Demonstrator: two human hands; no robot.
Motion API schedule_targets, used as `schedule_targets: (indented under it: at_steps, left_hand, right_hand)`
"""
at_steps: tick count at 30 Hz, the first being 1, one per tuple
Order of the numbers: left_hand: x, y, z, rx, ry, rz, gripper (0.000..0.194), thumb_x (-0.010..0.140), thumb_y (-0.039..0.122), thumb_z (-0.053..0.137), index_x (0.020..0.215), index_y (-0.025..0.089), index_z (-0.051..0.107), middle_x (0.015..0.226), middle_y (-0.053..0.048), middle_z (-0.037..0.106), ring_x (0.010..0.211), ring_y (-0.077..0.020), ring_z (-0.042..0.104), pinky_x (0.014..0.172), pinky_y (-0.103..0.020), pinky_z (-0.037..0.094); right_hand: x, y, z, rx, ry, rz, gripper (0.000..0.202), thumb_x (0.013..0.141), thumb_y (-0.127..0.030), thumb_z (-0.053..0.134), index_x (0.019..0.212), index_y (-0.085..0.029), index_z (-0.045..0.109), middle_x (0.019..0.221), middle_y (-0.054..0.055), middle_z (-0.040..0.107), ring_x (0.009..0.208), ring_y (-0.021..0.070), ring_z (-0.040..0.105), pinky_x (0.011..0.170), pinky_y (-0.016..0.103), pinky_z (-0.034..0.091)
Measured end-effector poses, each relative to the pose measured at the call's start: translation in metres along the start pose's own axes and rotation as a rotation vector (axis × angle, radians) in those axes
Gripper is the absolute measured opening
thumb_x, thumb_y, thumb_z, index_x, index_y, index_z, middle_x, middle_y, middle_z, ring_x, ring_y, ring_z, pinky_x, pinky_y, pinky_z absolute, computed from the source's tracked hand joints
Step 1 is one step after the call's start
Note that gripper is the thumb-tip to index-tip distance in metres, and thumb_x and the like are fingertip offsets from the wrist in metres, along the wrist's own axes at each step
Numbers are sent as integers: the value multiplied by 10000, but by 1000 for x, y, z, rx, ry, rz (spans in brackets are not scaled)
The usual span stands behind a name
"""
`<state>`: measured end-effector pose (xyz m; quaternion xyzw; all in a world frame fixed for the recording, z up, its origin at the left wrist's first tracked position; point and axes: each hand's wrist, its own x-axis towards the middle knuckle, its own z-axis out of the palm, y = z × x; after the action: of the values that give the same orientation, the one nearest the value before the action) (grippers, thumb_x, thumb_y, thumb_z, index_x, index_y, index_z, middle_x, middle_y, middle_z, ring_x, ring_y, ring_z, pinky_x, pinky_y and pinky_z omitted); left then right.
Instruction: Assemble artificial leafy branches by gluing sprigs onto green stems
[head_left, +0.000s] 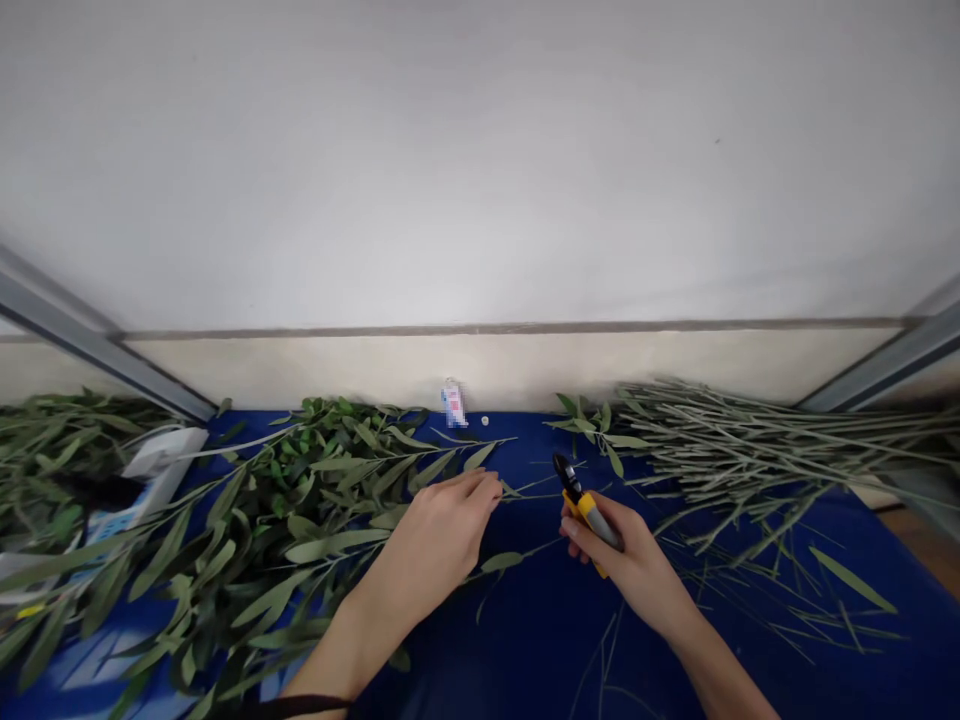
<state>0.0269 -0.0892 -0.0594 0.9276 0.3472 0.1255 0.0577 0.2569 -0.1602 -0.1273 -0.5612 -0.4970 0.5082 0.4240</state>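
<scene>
Pruning shears with yellow and grey handles and a dark blade are gripped in my right hand, blade pointing up and left. My left hand is closed, its fingertips pinched at a thin stem that sticks out to the right toward the shears. Under and beside my left hand spreads a pile of leafy green branches. A leafy sprig pokes out below that hand.
Bare cut stems are heaped at the right, with thin scraps scattered below them. A small leafy sprig and a small packet lie near the pale wall. Metal posts stand at both sides of the blue table.
</scene>
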Motion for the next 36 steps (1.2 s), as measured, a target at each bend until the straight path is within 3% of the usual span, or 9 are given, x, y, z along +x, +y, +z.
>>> schedule_targets:
  at_steps: [2,3,6,8,13,16,26,31,36]
  left_hand:
    - [-1,1,-3,6,52,33,233,991,38,464,1026,174,649,980,-86,731,1160,-283,691,999,-425,577]
    - [-2,2,-5,26,56,33,232,987,37,471,1034,173,653,944,-79,726,1111,-287,706,971,-434,588]
    - [-2,2,-11,134,30,-9,253,988,61,494,1127,190,662,839,-36,694,695,-239,715,640,-369,603]
    - [-1,2,-14,192,65,-7,267,1000,86,506,1197,194,651,836,-24,696,562,-216,666,508,-341,536]
    - [4,6,-16,104,333,113,163,1042,142,534,1168,160,637,861,-20,764,670,-204,721,669,-359,574]
    - [7,12,-15,42,402,144,86,1050,169,555,1072,165,638,828,-3,775,631,-169,705,670,-334,559]
    - [11,17,-13,52,405,169,52,1017,133,605,1052,153,638,781,10,763,578,-158,666,616,-337,541]
    - [12,21,-10,27,385,195,75,1035,127,567,1040,149,638,801,-10,779,619,-170,723,640,-336,566]
    - [15,22,-7,23,384,194,117,1046,116,526,1038,143,639,806,-15,784,619,-170,730,619,-335,573]
  right_hand:
    - [0,0,-1,38,-7,14,285,970,-472,619,959,-189,639,817,20,629,721,178,617,659,293,476]
    - [0,0,-2,49,-9,19,288,968,-475,620,958,-188,636,822,21,627,725,180,618,663,295,480]
    - [-1,-4,-3,14,-22,-8,274,965,-461,628,970,-187,642,826,19,624,752,182,605,688,296,466]
    - [-3,-9,-4,-42,-52,-56,240,968,-430,626,977,-191,649,844,18,630,765,178,584,692,291,439]
    - [-8,-19,1,-107,-96,-130,187,992,-359,578,948,-193,652,931,35,671,809,187,578,730,297,420]
    - [-9,-22,5,-108,-89,-133,170,986,-342,585,931,-195,652,899,29,669,779,183,577,713,292,420]
    - [-10,-21,7,-73,-74,-148,175,995,-353,578,983,-197,655,921,26,673,797,180,580,715,280,413]
    - [-10,-18,9,-103,-37,-148,199,998,-372,574,946,-192,640,774,-20,538,679,141,446,644,270,349]
    - [-8,-16,9,-136,-4,-202,167,992,-336,574,892,-204,600,712,-42,478,618,128,403,609,269,318]
